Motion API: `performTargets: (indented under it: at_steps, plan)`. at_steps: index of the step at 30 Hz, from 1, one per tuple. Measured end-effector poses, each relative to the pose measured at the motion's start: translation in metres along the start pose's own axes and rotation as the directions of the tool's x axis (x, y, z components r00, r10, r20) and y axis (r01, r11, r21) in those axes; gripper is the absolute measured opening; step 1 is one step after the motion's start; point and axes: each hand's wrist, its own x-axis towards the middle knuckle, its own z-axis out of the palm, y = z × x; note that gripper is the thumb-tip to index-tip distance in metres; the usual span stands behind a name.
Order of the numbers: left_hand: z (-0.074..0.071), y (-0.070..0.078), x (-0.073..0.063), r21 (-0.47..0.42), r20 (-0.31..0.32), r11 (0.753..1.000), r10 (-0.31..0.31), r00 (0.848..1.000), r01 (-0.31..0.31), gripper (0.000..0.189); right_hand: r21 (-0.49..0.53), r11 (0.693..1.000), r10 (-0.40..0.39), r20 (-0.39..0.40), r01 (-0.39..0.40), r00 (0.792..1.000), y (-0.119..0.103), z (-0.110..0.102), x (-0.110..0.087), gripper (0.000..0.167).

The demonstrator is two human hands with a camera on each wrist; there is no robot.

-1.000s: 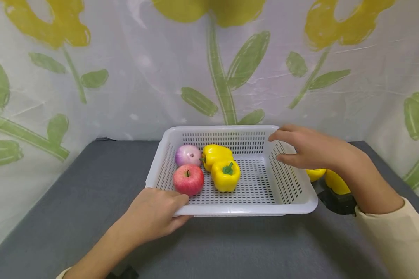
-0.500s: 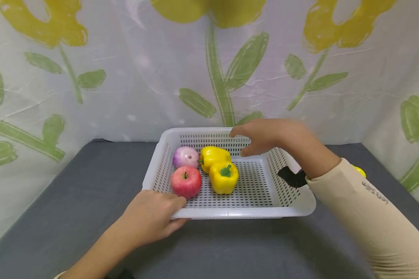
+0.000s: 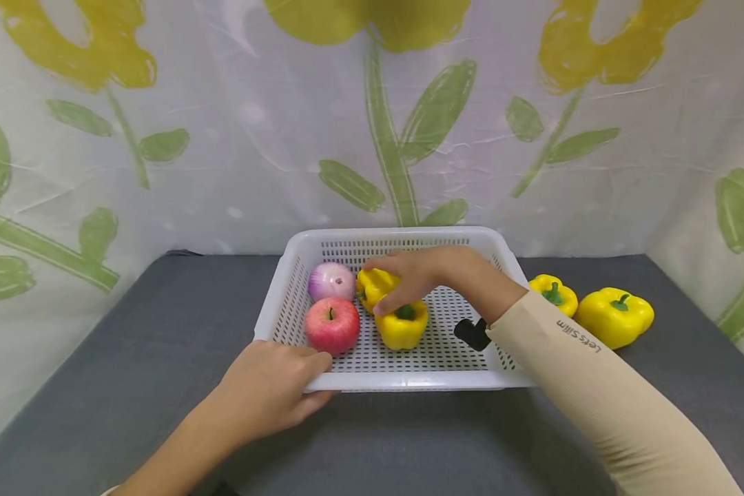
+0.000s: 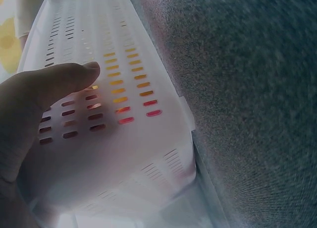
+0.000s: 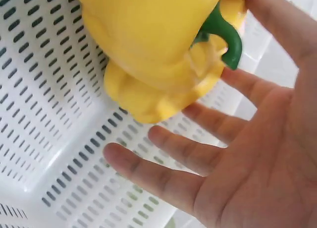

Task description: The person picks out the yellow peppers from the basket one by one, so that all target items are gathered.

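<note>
My left hand [image 3: 273, 382] grips the front left rim of a white perforated plastic basket [image 3: 421, 379]. In the left wrist view its thumb [image 4: 74, 77] lies against the basket's outer wall. Inside the basket, my right hand [image 3: 418, 272] reaches over the rear yellow bell pepper [image 3: 377, 281]. The right wrist view shows that hand's fingers [image 5: 153, 176] spread and fairly straight beside yellow pepper flesh with a green stem. A second yellow bell pepper [image 3: 401, 333] sits just in front. Left of them lie a red apple [image 3: 332, 326] and a peeled purple onion [image 3: 331, 282].
Two more yellow bell peppers, one nearer the basket [image 3: 558, 292] and one farther right [image 3: 616, 318], rest outside on the dark grey tabletop [image 3: 409, 441]. A curtain [image 3: 235, 172] with printed flowers hangs right behind the table. My right forearm crosses the basket's right rim.
My right hand has moved left and down from the basket's right rim to the rear pepper. Both outside peppers have come into fuller view. The left hand keeps its hold.
</note>
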Motion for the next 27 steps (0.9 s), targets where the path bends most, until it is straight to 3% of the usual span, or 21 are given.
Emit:
performTargets:
  at_steps: [3, 9, 15, 21, 27]
  plan:
    - [0.0, 0.0, 0.0, 0.001, -0.011, 1.0, -0.002, 1.0, 0.002, 0.036, 0.015, 0.999, -0.039, 0.01, 0.039, 0.999, -0.003, 0.0, -0.002, 0.082]
    - [0.0, -0.001, -0.002, 0.005, -0.013, 1.0, 0.0, 1.0, 0.0, 0.035, -0.045, 0.999, -0.008, 0.075, 0.011, 0.997, -0.008, 0.002, -0.006, 0.09]
    - [0.0, -0.001, -0.001, 0.012, -0.03, 1.0, 0.012, 0.999, -0.011, 0.037, -0.122, 0.992, -0.011, 0.1, 0.023, 0.995, -0.014, 0.012, -0.011, 0.067]
    - [-0.001, -0.001, 0.001, 0.011, 0.001, 1.0, 0.0, 1.0, 0.0, 0.036, -0.219, 0.974, 0.079, 0.076, -0.06, 0.994, -0.014, 0.02, -0.016, 0.07]
    - [-0.001, -0.001, 0.001, 0.0, 0.018, 1.0, -0.011, 1.0, 0.011, 0.034, -0.175, 0.977, 0.138, 0.069, -0.124, 0.988, -0.009, 0.018, -0.018, 0.063]
